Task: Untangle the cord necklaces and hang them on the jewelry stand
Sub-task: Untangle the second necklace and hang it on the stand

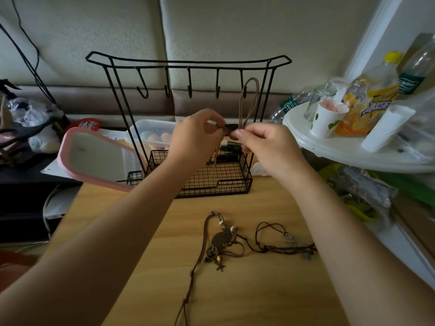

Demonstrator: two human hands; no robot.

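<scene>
Wooden table (235, 290), pale grain, set against padded wall panels.

1. Jewelry stand (188, 64): black wire, upright at the far side of the table. Five hooks under the top bar, wire basket (219, 180) at the base.

2. Brown cord necklace (251, 100): held up in front of the stand. Upper loop raised to the rightmost hook (244, 89), apparently passed over it, seating not certain. Lower end gathered between both hands, below that hook, with a dark pendant (231, 128) where the fingertips meet. Pale strand trailing down from the left hand towards the basket.

3. Left hand (195, 135): fingers curled, thumb and forefinger pinching the necklace at the pendant's left side.

4. Right hand (266, 142): fingers curled, pinching the cord just under the loop, at the pendant's right side.

5. Remaining necklaces (226, 243): tangled, flat on the table, nearer than the stand, between the forearms, well apart from both hands. Brown cords with beads and metal charms at left, black cord with star charms (290, 241) at right, one brown cord trailing towards the near edge.

6. Surroundings: pink-framed mirror (98, 156) left of the stand; clear plastic box (153, 130) behind it; white round tray (329, 149) at right, bearing a paper cup (327, 118) and bottles.
</scene>
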